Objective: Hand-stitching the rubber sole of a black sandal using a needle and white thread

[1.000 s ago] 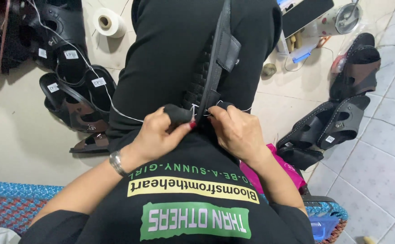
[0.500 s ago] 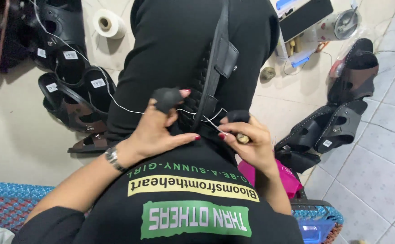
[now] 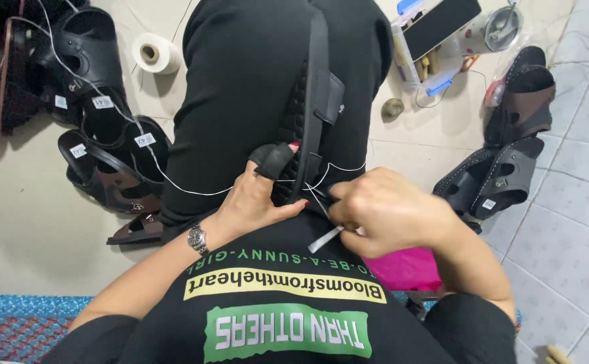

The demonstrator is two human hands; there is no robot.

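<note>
Head view: a black sandal (image 3: 306, 121) is steadied on the lap by the left hand (image 3: 257, 195), its fingers pressed around the sole. A metal tool (image 3: 326, 238) is gripped in the closed right hand (image 3: 388, 212) at the sandal's near end, where white thread (image 3: 173, 182) is drawn through.

A sandal-making workshop: finished sandals (image 3: 106, 121), thread spool (image 3: 154, 54), tiled floor (image 3: 577, 202)
</note>
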